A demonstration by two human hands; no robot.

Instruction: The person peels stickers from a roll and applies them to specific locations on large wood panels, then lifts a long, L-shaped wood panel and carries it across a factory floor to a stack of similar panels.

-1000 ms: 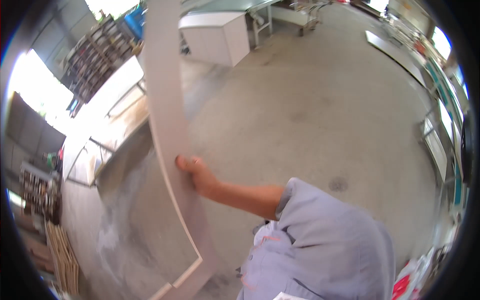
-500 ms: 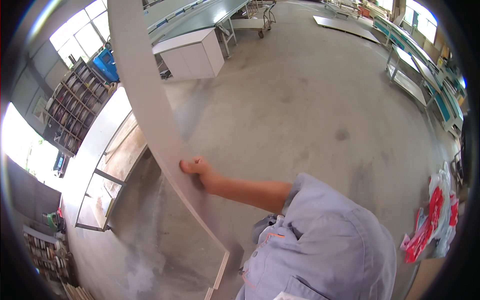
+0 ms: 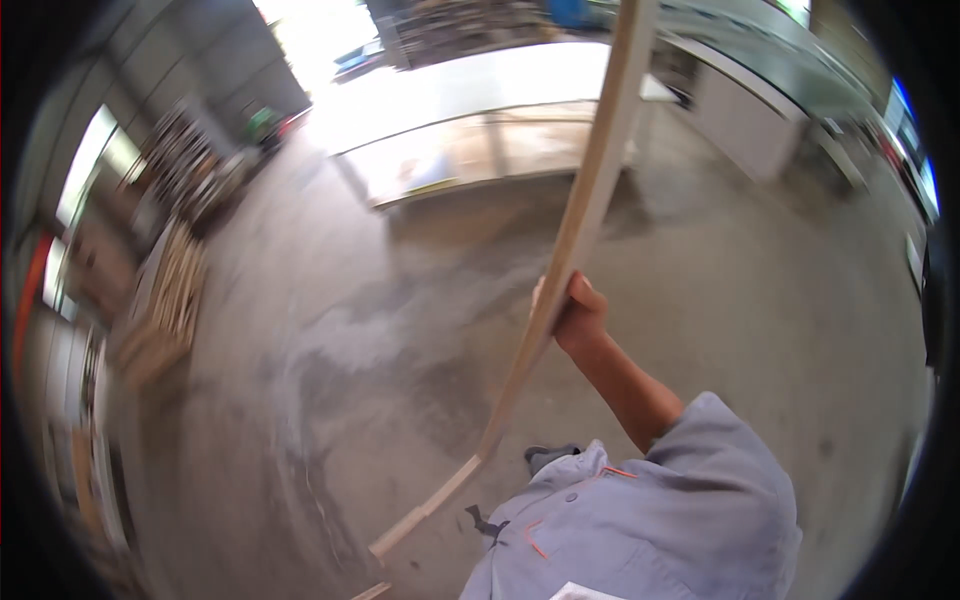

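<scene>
A long, narrow white board (image 3: 597, 160) with a raw wood-coloured edge runs from the top of the view down towards the lower middle. My right hand (image 3: 580, 310) is closed around it at about mid-length, thumb on the near side and fingertips showing past the far edge. The board stands tilted, edge towards me, its upper end cut off by the frame. Its lower end shows a stepped, pale wooden piece (image 3: 425, 510). Only the right forearm and grey sleeve come into view; my left hand is not seen.
Beyond the board stands a long white-topped table (image 3: 470, 85) on a metal frame. A white cabinet (image 3: 745, 120) is at the upper right. Stacked wooden strips (image 3: 178, 285) lean at the left, with cluttered shelving (image 3: 185, 160) behind. The concrete floor (image 3: 400, 350) has pale, dusty patches.
My view has swung left, so the table and cabinet appear further right. The board has turned from its broad white face to its narrow edge, still in my right hand.
</scene>
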